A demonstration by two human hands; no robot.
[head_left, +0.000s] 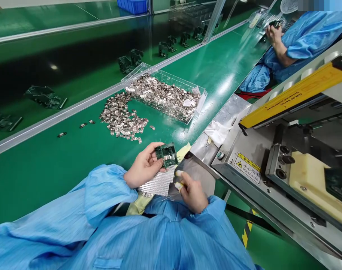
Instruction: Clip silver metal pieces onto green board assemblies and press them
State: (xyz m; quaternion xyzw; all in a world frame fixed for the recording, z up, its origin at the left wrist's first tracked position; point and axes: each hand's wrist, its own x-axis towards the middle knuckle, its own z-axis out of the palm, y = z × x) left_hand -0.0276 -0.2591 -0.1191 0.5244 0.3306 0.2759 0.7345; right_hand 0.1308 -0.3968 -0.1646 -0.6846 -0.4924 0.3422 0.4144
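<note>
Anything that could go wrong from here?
The left hand grips the circuit board near one side, above the silver strips; a slip might drop it onto them.

Many loose metal pieces lie outside the clear box, so a passing sleeve could scatter them.

The machine beside the right hand carries an "INJURE HAND" warning label; straying into it could hurt.

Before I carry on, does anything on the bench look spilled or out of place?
Yes: a heap of small metal parts lies loose on the bench beside the clear bin, which holds many similar ones, so it may have spilled or been tipped out. Three strays lie apart, left of the heap.
</note>
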